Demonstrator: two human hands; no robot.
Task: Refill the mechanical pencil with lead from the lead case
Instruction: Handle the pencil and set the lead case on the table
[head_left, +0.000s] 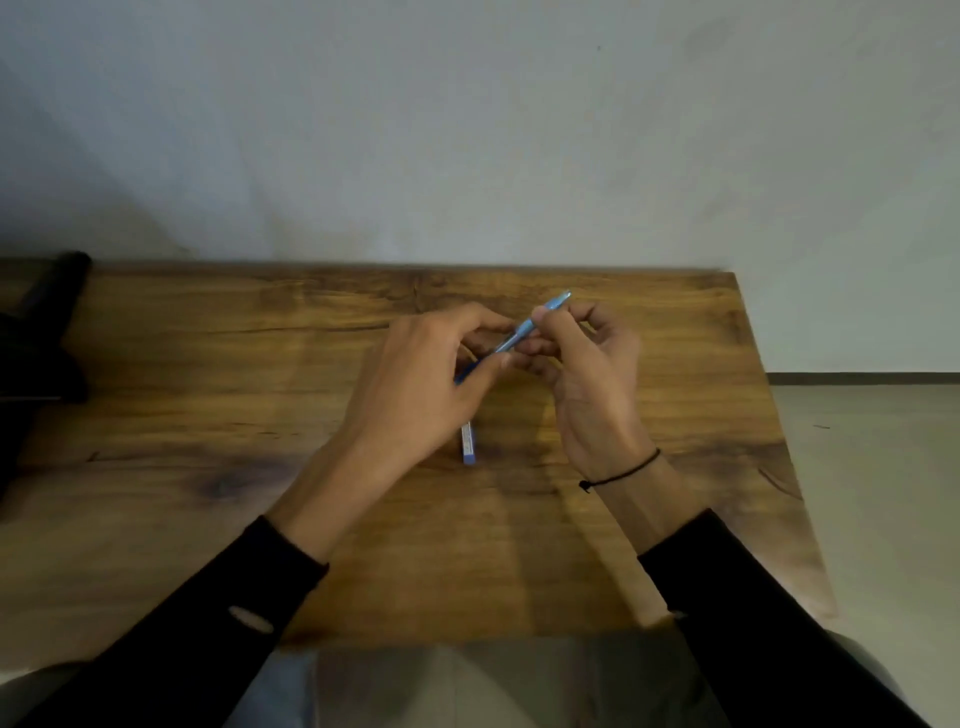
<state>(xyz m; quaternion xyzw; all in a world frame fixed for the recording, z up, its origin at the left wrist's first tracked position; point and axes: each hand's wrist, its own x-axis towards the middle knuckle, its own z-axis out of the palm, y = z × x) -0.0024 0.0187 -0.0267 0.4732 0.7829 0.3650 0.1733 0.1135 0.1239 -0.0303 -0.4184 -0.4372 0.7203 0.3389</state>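
Observation:
A light blue mechanical pencil (524, 328) is held slanted above the wooden table (260, 374), its upper end pointing up and to the right. My left hand (415, 379) grips its lower part between thumb and fingers. My right hand (587, 374) pinches its upper part near the far end. A small white and blue lead case (468, 445) lies flat on the table just below my left hand, partly hidden by it. Whether the pencil's cap is on or off is too blurred to tell.
A dark object (41, 332) sits at the table's far left edge. The table's right edge (769, 415) drops to a pale floor. A grey wall rises right behind the table. My black sleeves cross the near edge.

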